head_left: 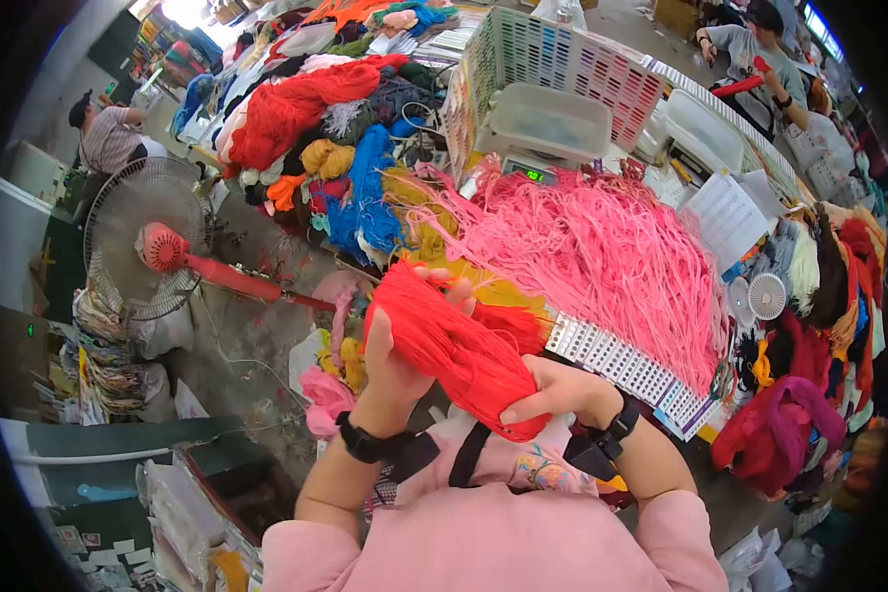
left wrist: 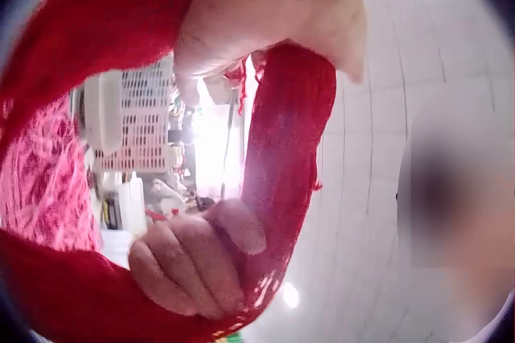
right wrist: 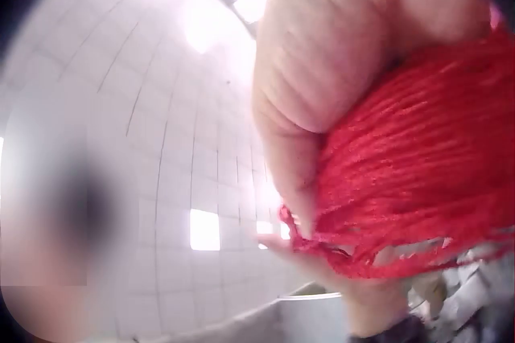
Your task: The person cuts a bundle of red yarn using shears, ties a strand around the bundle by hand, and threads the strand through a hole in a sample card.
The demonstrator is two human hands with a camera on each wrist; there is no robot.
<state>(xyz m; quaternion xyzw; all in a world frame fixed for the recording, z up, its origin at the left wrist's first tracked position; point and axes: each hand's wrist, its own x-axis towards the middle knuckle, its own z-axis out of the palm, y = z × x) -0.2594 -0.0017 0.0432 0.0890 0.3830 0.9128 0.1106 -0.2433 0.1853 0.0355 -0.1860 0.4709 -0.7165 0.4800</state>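
Note:
A thick skein of red yarn (head_left: 454, 345) is held up in front of the chest. My left hand (head_left: 397, 360) holds its left part, thumb on the near side and fingertips showing past the far edge. At its lower right end my right hand (head_left: 567, 390) grips the strands, thumb on top. The left wrist view shows the red yarn (left wrist: 286, 134) as a loop, with the right hand's fingers (left wrist: 193, 262) curled round its lower side. In the right wrist view the strands (right wrist: 426, 158) lie against the right palm (right wrist: 330, 53); the left hand is partly hidden behind them.
Loose pink yarn (head_left: 592, 257) covers the table beyond the hands, beside a perforated white strip (head_left: 612, 360). Behind stand a plastic basket (head_left: 572, 74), a clear tub (head_left: 548, 123) and a lit scale (head_left: 533, 176). A fan (head_left: 153, 242) is at left; coloured yarn heaps lie on both sides.

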